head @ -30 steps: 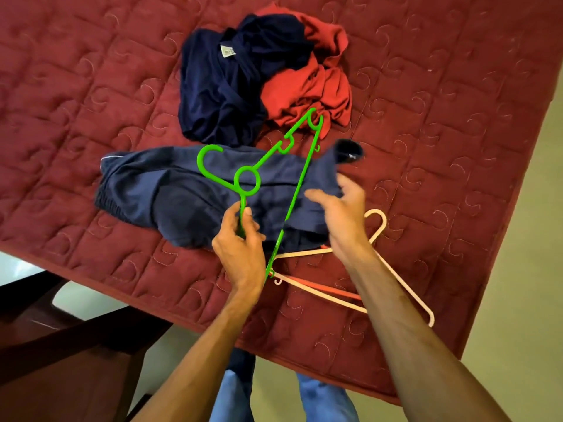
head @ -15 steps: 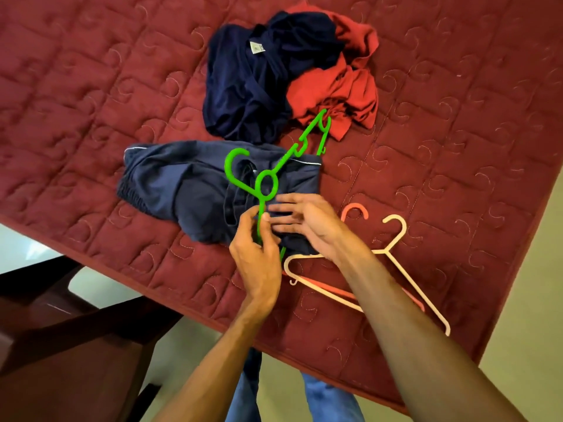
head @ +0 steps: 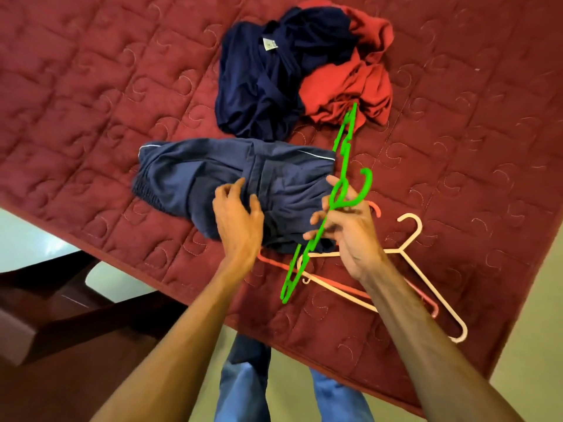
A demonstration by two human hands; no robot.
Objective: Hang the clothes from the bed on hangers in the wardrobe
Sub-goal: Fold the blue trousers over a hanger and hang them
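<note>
The right hand pinches the thin green plastic hanger below its hook, edge-on above the quilted maroon bedspread; the left hand curls over the crumpled navy shorts (grip unclear)

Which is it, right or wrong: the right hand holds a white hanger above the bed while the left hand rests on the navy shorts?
Wrong on the colour. In the head view the right hand has its grip on a green hanger; the white hanger lies on the bed. The rest stands: the left hand rests on the navy shorts.
</note>
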